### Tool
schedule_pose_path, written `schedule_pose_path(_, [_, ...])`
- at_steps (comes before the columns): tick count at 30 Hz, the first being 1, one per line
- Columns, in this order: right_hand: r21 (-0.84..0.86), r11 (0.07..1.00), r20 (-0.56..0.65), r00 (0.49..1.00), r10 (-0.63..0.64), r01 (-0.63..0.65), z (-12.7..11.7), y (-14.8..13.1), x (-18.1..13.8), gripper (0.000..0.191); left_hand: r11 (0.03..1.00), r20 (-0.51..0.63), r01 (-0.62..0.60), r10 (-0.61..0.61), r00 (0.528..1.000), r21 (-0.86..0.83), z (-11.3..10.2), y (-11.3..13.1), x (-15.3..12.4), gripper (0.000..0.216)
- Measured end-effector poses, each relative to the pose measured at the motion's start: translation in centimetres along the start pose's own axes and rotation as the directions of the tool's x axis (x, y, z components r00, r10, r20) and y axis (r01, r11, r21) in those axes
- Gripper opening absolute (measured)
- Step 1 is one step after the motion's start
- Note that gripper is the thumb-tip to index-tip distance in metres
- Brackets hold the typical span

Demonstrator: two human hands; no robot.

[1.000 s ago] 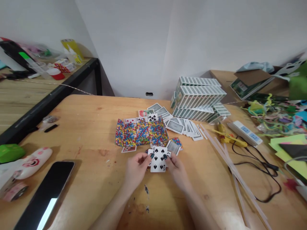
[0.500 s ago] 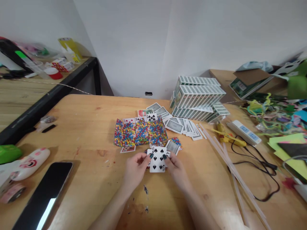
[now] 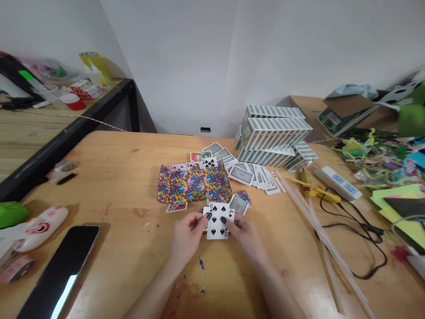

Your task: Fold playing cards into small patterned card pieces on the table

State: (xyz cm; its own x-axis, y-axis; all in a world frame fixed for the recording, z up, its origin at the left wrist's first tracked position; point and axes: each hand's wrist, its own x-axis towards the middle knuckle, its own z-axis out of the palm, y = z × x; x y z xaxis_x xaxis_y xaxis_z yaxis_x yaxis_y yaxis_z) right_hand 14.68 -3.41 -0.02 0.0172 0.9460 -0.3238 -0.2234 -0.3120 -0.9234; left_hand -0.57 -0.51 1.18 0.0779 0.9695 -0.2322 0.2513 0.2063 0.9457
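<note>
Both hands grip a few playing cards (image 3: 218, 223) near the middle of the table, the six of spades facing up on top. My left hand (image 3: 188, 231) pinches their left edge; my right hand (image 3: 245, 234) holds the right side, its thumb lying on the six. A card marked 4 shows behind it. Just beyond stands a folded panel with a colourful pattern (image 3: 194, 184), with several face-up cards (image 3: 210, 162) along its far edge. One card (image 3: 176, 207) lies at its near edge. A face-down card (image 3: 239, 204) rests beyond my right hand.
Face-down cards (image 3: 241, 173) are spread before stacked striped boxes (image 3: 277, 133). To the right are clear sticks (image 3: 320, 230), a yellow glue gun (image 3: 312, 187) with a black cable, and a power strip (image 3: 338, 182). A phone (image 3: 63, 270) lies at the left.
My right thumb has slid slightly left across the six of spades. The cards and my left hand stay in nearly the same place.
</note>
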Motion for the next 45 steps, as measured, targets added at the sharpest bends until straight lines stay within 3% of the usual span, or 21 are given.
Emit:
schedule_pose_path(13, [0.047,0.999,0.003,1.0,-0.001,0.001,0.0,-0.2,0.0,0.039,1.0,-0.013,-0.001,0.002,1.0,0.026,0.0,-0.2,0.0,0.022])
schedule_pose_path(24, [0.053,0.998,-0.028,1.0,-0.014,0.015,-0.2,-0.2,0.0,0.033,1.0,-0.002,-0.006,0.006,1.0,-0.01,-0.1,0.1,-0.1,0.023])
schedule_pose_path(27, [0.058,0.998,-0.054,0.998,-0.013,0.016,-0.4,-0.5,-0.1,0.03,0.992,0.053,0.016,-0.01,0.999,-0.124,-0.4,0.2,0.1,0.027])
schedule_pose_path(32, [0.048,0.999,-0.043,0.999,-0.015,0.017,-0.8,-1.5,-0.6,0.026,0.916,0.274,0.187,-0.089,0.957,-0.355,-0.9,-0.2,0.5,0.028])
schedule_pose_path(37, [-0.058,0.998,-0.048,0.998,-0.034,0.031,-0.7,-1.9,-1.2,0.027,0.895,0.41,0.269,-0.109,0.905,-0.356,-0.9,-0.1,0.3,0.027])
schedule_pose_path(40, [-0.099,0.995,-0.052,0.998,-0.019,0.013,-0.4,-1.9,-1.4,0.031,0.901,0.426,0.273,-0.112,0.898,-0.337,-0.7,0.5,0.2,0.025])
schedule_pose_path(45, [-0.186,0.981,-0.113,0.991,-0.067,0.046,0.2,-1.6,-1.7,0.031,0.908,0.354,0.255,-0.131,0.926,-0.332,-0.2,1.2,-0.1,0.015])
